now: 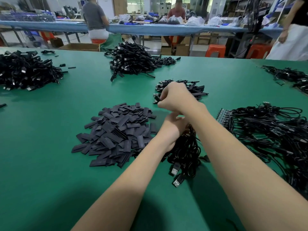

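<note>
Our R hand (176,97) curls its fingers, pinching a black piece (156,98) at the small pile (198,90) mid-table; L hand (172,129) grips a cable bundle (185,152) w/ USB plugs, resting on the green table (50,130).

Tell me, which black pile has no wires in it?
The pile of flat sleeves, just left of the left hand. It holds only short flat pieces, while the other piles are tangled cables with plugs.
</note>
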Available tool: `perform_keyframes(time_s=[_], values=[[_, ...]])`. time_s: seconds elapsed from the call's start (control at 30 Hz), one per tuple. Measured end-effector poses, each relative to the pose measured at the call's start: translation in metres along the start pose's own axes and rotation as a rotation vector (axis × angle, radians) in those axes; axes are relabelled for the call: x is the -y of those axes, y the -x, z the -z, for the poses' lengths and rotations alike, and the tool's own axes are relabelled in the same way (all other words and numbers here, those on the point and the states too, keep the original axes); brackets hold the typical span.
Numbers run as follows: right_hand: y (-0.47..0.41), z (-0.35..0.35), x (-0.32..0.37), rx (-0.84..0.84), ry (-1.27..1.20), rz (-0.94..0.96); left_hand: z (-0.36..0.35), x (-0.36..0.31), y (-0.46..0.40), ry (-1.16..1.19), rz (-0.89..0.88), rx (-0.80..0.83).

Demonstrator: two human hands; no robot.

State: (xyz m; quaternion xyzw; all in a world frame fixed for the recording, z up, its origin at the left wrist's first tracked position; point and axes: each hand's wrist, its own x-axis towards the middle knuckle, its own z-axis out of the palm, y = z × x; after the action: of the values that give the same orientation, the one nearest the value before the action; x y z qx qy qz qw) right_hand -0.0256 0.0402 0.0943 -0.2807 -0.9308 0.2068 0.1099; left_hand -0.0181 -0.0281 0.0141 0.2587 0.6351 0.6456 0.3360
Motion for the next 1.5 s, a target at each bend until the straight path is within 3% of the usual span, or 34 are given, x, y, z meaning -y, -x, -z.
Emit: perform_keyframes(time_s=[0.13,0.3,0.43,0.6,1.1,1.5], values=[[0.023,0.034,-0.038,-0.139,-0.349,-0.1,0.0,-0.006,-0.001,0.134,0.039,0.038],[0.053,0.029,-0.08,-0.177,-0.903,-0.216,0.002,-0.006,-0.002,0.186,0.078,0.059],[0.064,0.016,-0.1,-0.105,-1.26,-0.289,0.005,-0.007,-0.004,0.242,0.086,0.073],[0.068,0.008,-0.109,-0.047,-1.561,-0.246,0.008,-0.011,-0.001,0.287,0.102,0.146],[0.064,-0.005,-0.101,-0.031,-1.762,-0.232,0.017,-0.015,0.004,0.327,0.126,0.318],[0.073,0.009,-0.118,0.171,-1.522,-0.116,0.035,-0.026,0.003,0.136,0.076,0.455]])
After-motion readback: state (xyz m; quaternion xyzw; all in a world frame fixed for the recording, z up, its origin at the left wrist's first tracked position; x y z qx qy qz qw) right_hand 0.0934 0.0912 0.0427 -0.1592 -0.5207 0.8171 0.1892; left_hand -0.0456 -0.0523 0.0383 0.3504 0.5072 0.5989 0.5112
